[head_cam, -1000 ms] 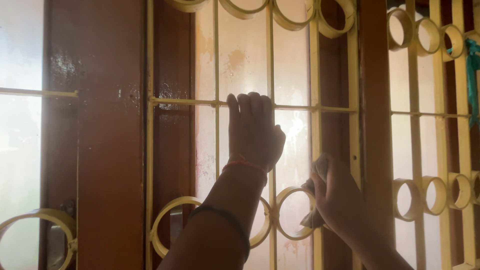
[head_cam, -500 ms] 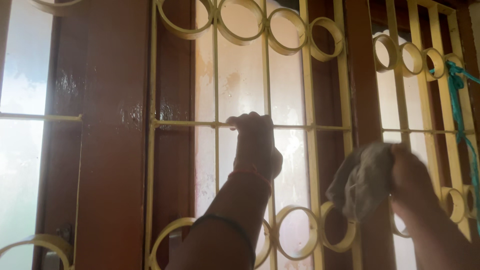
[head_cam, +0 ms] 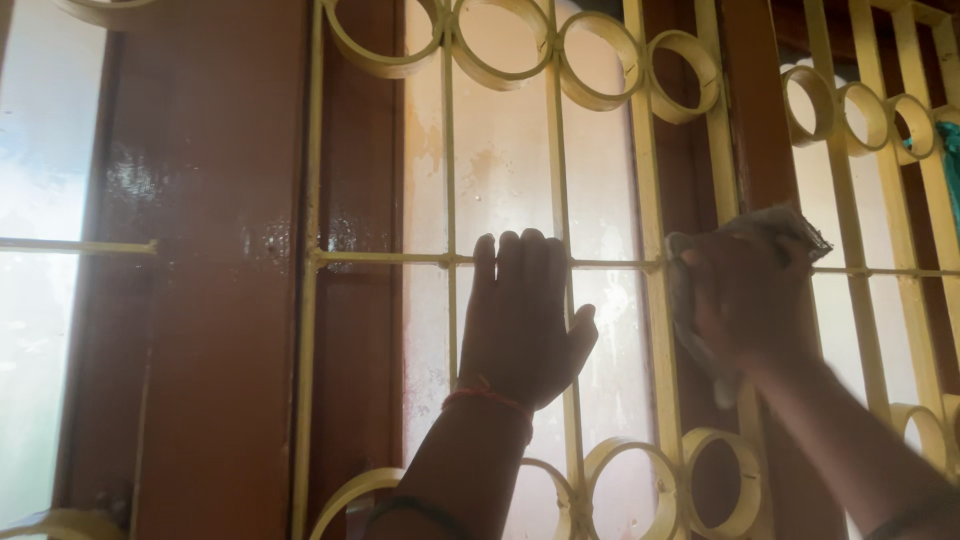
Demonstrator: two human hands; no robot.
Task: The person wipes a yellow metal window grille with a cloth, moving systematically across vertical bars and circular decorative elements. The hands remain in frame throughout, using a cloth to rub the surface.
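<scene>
I counted two hands, left and right, and one cloth against one yellow window grille.

A yellow metal window grille of upright bars and rings stands before frosted glass; brown wooden frame posts flank it; a grey cloth presses against its bars.

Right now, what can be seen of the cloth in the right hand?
The cloth is a small, greyish, crumpled rag, soft and limp by its folds. The right hand presses it flat against the yellow grille, by an upright bar beside the brown frame. Most of it is hidden under the hand; edges show above the knuckles, along the fingers and hanging below the palm. Whether it is wet cannot be told.
</scene>
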